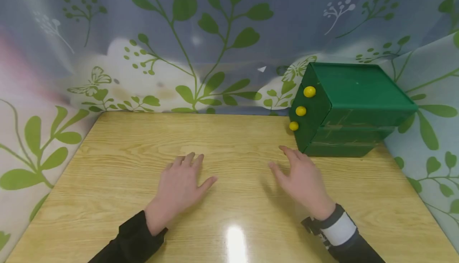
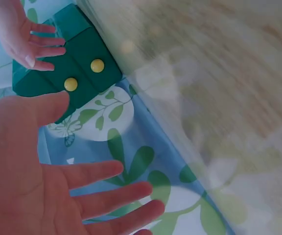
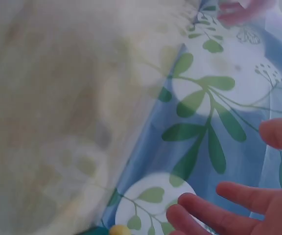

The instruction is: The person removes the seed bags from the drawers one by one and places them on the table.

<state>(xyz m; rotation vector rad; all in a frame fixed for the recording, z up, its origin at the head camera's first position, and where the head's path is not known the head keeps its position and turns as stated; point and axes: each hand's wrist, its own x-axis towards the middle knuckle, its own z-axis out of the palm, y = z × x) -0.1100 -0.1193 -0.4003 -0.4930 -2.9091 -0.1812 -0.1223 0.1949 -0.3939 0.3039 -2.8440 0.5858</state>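
1. Drawers come first: a small green drawer chest [image 1: 344, 109] stands at the far right of the wooden table [image 1: 118, 167], close to the leaf-print backdrop [image 1: 201, 40], its front turned toward the table's middle, probably so that the front faces whoever reaches in.
2. Three round yellow knobs [image 1: 301, 110] run down that front, one per drawer. All three drawers look pushed in flush; the chest's top is plain green, with nothing on it.
3. Nearest to it is the right hand [image 1: 303, 177], spread flat and wide, palm down, fingers straight. Its fingertips lie just beside the chest's lower front corner; whether they touch it I cannot tell. It holds nothing. A white-and-dark band sits at that wrist.
4. Further left, the left hand [image 1: 181, 183] is likewise spread wide, palm down over bare wood, well apart from the chest and holding nothing. The left wrist view shows its palm [image 2: 28, 181] with straight fingers.
5. Both wrist views are blurred, so the table reads as a smear there.
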